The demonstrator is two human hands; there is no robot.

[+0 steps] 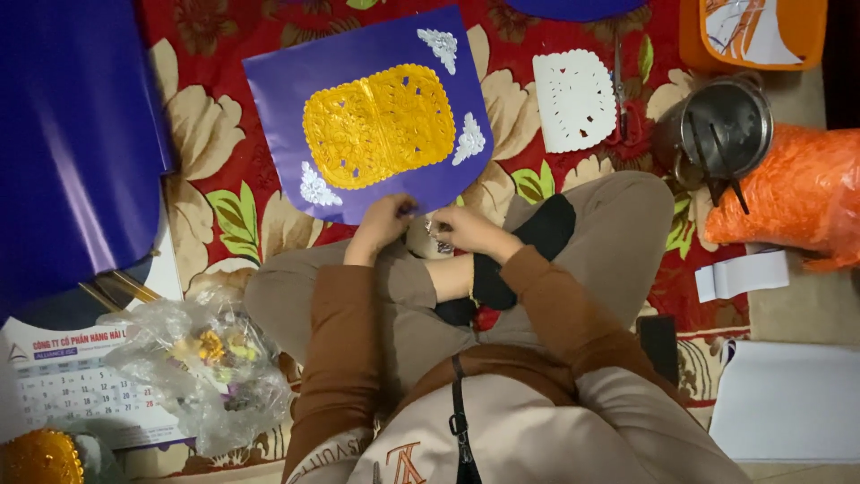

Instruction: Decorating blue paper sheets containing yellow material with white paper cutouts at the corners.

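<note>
A crinkled clear plastic bag (pixel 202 367) holding yellow and purple bits is lying at lower left, overlapping a white wall calendar (pixel 67 381) whose edge is running out of view. An orange woven-look plastic sack (pixel 797 193) is sitting at far right, partly cut off. The left hand (pixel 383 222) is pinching the near edge of the purple paper sheet (pixel 287 81) bearing a gold cutout (pixel 379 125). The right hand (pixel 466 229) is curling around a small silvery piece (pixel 441 238), too hidden to make out.

purple card (pixel 287 85), gold lacy cutout (pixel 379 125)
</note>
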